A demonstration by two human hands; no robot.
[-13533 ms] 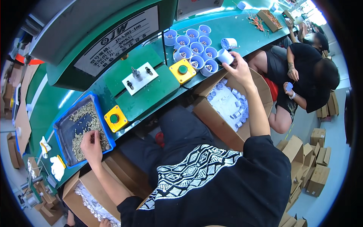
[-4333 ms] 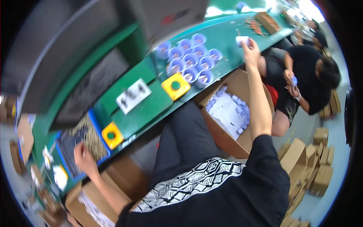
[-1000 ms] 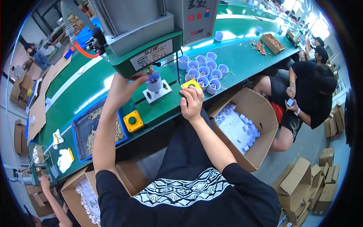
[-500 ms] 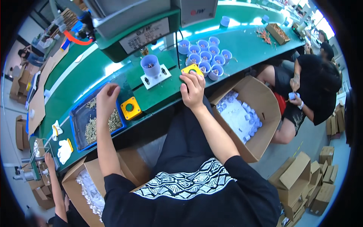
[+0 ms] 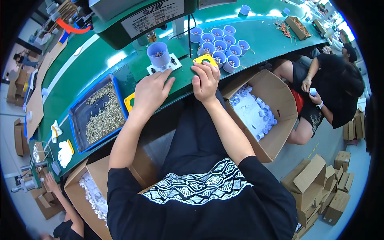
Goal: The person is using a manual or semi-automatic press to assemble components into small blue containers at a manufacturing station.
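A pale blue plastic cup (image 5: 158, 55) with small dark and metallic parts inside stands upright on a white fixture plate (image 5: 175, 61) beneath the green press head (image 5: 140, 20). My left hand (image 5: 152, 93) reaches to the near edge of that plate, fingers stretched forward and thumb apart; no held thing shows. Across a yellow button box (image 5: 205, 60) on the right lie the fingers of my right hand (image 5: 206, 82), thumb out to the side. Another yellow button box (image 5: 129, 102) is partly hidden behind my left wrist. Left of it, a blue-rimmed tray (image 5: 74, 128) holds many small brass-coloured pieces (image 5: 105, 118).
Several filled cups (image 5: 220, 57) stand grouped right of the press. An open carton (image 5: 280, 138) of pale cups is by my right leg, another carton (image 5: 94, 180) at lower left. White gloves (image 5: 65, 154) lie left of the tray. A co-worker (image 5: 336, 80) sits at right holding a cup.
My left hand has moved right and forward, from a pinch above the tray to the plate's near edge. My right hand stays at its button box. The view has shifted slightly.
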